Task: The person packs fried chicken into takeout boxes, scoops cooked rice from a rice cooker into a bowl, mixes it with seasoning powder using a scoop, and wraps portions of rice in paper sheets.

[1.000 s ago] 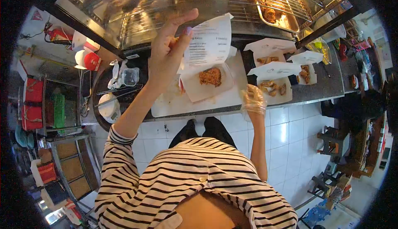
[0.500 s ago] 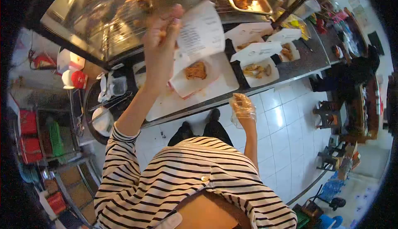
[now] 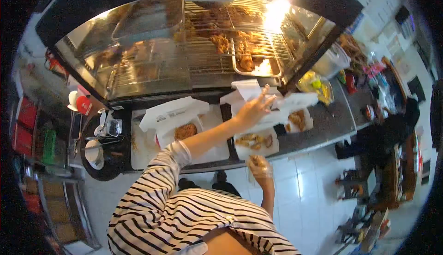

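Observation:
My bare left hand [image 3: 254, 112] reaches across to the right over the takeaway boxes, fingers spread, beside the raised white lid [image 3: 294, 102] of a box. Whether a fingertip touches the cardboard I cannot tell. My right hand [image 3: 260, 166], in a clear plastic glove, is closed with curled fingers just in front of a box [image 3: 251, 154] of fried pieces [image 3: 254, 140]; its palm side is hidden. Left of my forearm, another open box [image 3: 173, 119] holds a piece of fried chicken [image 3: 185, 131]. Further right, a box contains more fried chicken [image 3: 296, 120].
A lit glass warming cabinet [image 3: 138, 70] with racks and a metal tray [image 3: 258, 73] stands behind the boxes. On the left, a round black tray [image 3: 106, 169] carries tongs and containers. A yellow bag [image 3: 318, 89] lies right. A person in dark clothing [image 3: 378, 133] is at the far right.
My left hand has moved right from the left box to above the middle boxes. That box's lid now leans back. The view has shifted, showing more of the cabinet.

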Motion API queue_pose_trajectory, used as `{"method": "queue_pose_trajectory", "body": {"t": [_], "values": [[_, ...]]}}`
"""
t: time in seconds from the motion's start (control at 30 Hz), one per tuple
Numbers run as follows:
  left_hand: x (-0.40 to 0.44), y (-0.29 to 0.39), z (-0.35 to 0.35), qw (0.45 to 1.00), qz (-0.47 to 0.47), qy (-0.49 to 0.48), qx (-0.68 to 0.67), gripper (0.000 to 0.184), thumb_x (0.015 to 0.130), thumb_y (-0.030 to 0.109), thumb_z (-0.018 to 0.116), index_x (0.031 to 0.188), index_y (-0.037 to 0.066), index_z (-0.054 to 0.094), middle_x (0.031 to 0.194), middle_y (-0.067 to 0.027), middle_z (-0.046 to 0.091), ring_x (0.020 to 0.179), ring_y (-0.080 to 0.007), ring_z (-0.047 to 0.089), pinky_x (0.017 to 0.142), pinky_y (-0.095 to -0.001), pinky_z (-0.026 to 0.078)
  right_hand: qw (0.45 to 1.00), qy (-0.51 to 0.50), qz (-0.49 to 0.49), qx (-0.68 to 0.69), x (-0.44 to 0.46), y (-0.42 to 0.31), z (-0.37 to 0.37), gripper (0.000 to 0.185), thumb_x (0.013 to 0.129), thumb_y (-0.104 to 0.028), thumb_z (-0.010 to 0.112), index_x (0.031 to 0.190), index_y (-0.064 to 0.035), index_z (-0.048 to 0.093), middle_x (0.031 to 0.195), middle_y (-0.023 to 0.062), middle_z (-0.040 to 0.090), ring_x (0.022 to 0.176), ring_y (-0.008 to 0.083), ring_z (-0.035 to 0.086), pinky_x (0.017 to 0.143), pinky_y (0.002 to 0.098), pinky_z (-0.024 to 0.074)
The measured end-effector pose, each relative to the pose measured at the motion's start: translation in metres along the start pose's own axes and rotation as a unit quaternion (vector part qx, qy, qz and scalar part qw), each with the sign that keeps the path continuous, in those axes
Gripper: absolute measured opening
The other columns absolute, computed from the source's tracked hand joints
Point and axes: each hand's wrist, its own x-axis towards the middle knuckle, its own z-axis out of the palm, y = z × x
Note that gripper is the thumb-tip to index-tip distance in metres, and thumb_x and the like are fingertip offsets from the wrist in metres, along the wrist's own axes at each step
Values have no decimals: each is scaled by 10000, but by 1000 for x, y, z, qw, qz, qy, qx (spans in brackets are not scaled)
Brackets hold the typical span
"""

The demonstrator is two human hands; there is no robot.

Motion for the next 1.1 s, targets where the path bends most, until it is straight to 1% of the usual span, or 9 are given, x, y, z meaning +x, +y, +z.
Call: {"method": "queue_pose_trajectory", "body": {"t": [0.1, 0.13, 0.23, 0.37, 0.4, 0.7, 0.93, 0.97, 1.1], "values": [[-2, 24, -125, 979, 29, 202, -3, 471, 775, 183, 596, 1213, 167, 423, 1298, -151, 321, 993, -270, 524, 750, -357, 491, 998, -10, -6, 55, 11, 1, -33, 193, 773, -99, 586, 950, -24, 582, 837, 83, 605, 738, 142, 557, 675, 264, 451], [-21, -9, -123, 868, -200, 212, -401, 442, 817, 178, 544, 1218, 76, 392, 1299, -149, 317, 1085, -247, 455, 846, -373, 428, 998, -17, -11, 63, 16, 0, -41, 193, 777, -94, 582, 955, -20, 581, 841, 76, 606, 741, 133, 557, 679, 256, 451], [5, -66, -244, 770, -174, 603, 111, 509, 898, 231, 386, 1275, -52, 194, 1331, -245, 159, 1264, -341, 148, 1014, -455, 176, 989, -43, -25, 140, 43, 18, -57, 208, 785, -89, 578, 975, -7, 575, 874, 49, 609, 761, 100, 557, 702, 228, 454], [9, -158, -249, 704, -299, 589, 261, 578, 915, 343, 228, 1318, -44, 76, 1368, -255, 34, 1287, -365, -15, 1027, -498, 64, 947, -59, -59, 311, 83, -27, -95, 254, 771, -101, 602, 1006, -11, 562, 892, 43, 605, 768, 100, 556, 695, 237, 469], [17, -153, -245, 696, -318, 604, 224, 592, 915, 360, 198, 1325, -40, 48, 1373, -256, 9, 1286, -369, -30, 1028, -505, 40, 997, 72, 11, 27, 98, 11, -96, 289, 774, -110, 593, 1051, -46, 542, 1015, 58, 570, 883, 139, 543, 758, 282, 462], [70, -151, -144, 774, -358, 468, 232, 666, 899, 392, 226, 1302, -98, 21, 1330, -348, -20, 1244, -476, -34, 997, -548, -24, 822, 234, -518, 43, 180, -305, -103, 516, 719, -316, 680, 1124, -54, 497, 1017, 108, 523, 952, 228, 498, 809, 319, 412], [96, -30, -76, 862, -83, 453, 214, 732, 806, 399, 472, 1288, -83, 204, 1307, -377, 74, 1244, -473, 70, 1001, -525, 157, 919, 228, -312, 81, 139, -271, -95, 368, 774, -118, 607, 1108, 2, 510, 1074, 107, 544, 980, 189, 521, 823, 269, 419], [79, -4, -89, 950, -159, 249, 102, 612, 801, 274, 503, 1277, -42, 282, 1331, -342, 66, 1248, -473, 44, 1006, -513, 154, 917, 141, -299, 223, 124, -262, -95, 404, 806, -169, 571, 1156, 6, 468, 1129, 112, 499, 1028, 197, 484, 855, 285, 399], [10, 1, -85, 943, -48, 290, -159, 270, 850, 163, 464, 1078, 24, 505, 1226, -167, 419, 1086, -236, 454, 888, -348, 375, 890, 189, -239, 340, 107, -201, -78, 395, 871, -235, 462, 1199, -17, 429, 1221, 124, 420, 1090, 220, 439, 887, 313, 385]]}}
